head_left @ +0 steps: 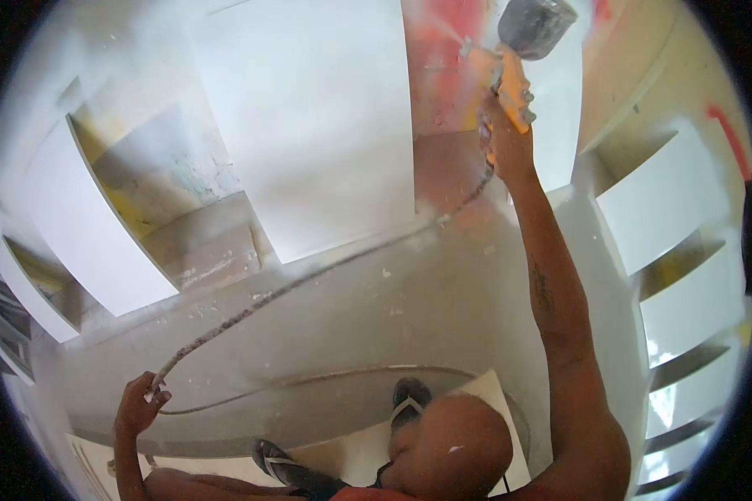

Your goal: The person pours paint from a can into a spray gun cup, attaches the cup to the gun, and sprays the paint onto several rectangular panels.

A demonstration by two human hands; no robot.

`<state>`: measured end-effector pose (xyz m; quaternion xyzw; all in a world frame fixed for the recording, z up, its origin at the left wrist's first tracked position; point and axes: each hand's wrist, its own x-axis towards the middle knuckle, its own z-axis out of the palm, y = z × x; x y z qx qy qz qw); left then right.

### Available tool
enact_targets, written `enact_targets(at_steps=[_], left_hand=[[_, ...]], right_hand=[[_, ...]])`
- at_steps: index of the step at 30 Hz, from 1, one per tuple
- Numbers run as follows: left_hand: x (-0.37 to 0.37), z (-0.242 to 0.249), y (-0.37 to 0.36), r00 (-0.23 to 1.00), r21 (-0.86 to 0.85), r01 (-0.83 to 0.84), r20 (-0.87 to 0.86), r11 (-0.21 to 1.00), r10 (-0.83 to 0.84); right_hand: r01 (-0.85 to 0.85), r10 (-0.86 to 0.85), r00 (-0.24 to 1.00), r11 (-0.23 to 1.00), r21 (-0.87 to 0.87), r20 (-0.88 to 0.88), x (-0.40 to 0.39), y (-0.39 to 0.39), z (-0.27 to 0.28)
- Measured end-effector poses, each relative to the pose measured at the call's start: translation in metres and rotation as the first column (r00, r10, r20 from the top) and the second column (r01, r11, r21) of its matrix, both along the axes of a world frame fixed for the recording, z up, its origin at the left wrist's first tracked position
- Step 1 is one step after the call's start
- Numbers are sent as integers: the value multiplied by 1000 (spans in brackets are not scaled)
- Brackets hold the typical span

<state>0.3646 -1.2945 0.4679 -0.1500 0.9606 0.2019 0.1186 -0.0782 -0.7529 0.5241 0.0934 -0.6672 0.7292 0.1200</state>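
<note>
Up at the top right, my right hand is wrapped round the handle of an orange spray gun. A dark grey paint cup sits on the gun, and a pale mist leaves its nozzle toward the upper left. From the gun's base a paint-spattered hose runs down and left across the view. At the lower left my left hand is closed around that hose. A large white panel stands left of the gun, with a narrower white panel behind it on the right.
More white panels lean along the left side, and several white boards line the right. The wall has red and yellow overspray. Below, the concrete floor carries a second hose loop. My sandalled feet are at the bottom, near a pale board.
</note>
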Motion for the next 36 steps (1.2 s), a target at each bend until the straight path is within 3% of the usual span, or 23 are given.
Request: enact_targets(at_steps=[4, 6, 8, 11, 13, 17, 19, 21, 23, 25, 28, 29, 31, 33, 35, 36], left_hand=[[3, 1, 1, 991, 131, -130, -8, 983, 132], [7, -3, -2, 984, 214, -179, 22, 960, 178], [9, -1, -3, 999, 78, -36, -26, 996, 38], [6, 8, 10, 996, 83, 41, 70, 996, -47], [7, 7, 9, 993, 60, 63, 99, 996, -69], [2, 7, 6, 981, 52, 121, 148, 991, -128], [-2, 12, 7, 980, 52, 76, 179, 996, -84], [-5, 19, 14, 980, 48, 27, 195, 998, -36], [-14, 25, 21, 961, -65, 60, 272, 996, -40], [-12, 19, 16, 965, -69, 27, 262, 997, -8], [-10, 11, 11, 970, -57, -4, 244, 998, 18], [-10, 12, 13, 975, -48, -2, 222, 999, 12], [-13, 27, 24, 975, -30, -30, 220, 999, 36], [-13, 30, 23, 975, -14, -53, 216, 999, 54], [-6, 22, 14, 988, 105, 21, 150, 994, -37], [-7, 23, 15, 988, 108, 25, 148, 994, -41]], right_hand=[[31, -31, 1000, 998, -61, -5, 8, -7, 2], [41, -55, 990, 994, 104, 131, 24, 7, -33], [-83, -4, 946, 963, 255, 323, 54, 24, -64], [-140, -19, 875, 947, 289, 484, 94, 39, -105], [-276, -121, 751, 835, 476, 649, 114, 42, -108], [-339, -62, 784, 792, 508, 618, 112, 41, -108], [-350, 85, 867, 805, 479, 492, 97, 29, -87], [-176, -53, 876, 890, 420, 479, 64, 10, -66], [-8, -58, 984, 931, 364, 171, 32, -12, -41], [67, -59, 997, 980, 186, -48, 10, -34, -8], [40, -16, 974, 994, 105, -225, -12, -46, 19], [41, -17, 974, 994, 104, -226, -11, -44, 14], [19, -15, 999, 996, 89, -39, -11, -36, -12], [-18, 12, 1000, 966, 257, 24, 18, -25, -46], [-122, 11, 963, 908, 400, 270, 56, -1, -88], [-151, -2, 957, 849, 506, 289, 70, 5, -107]])
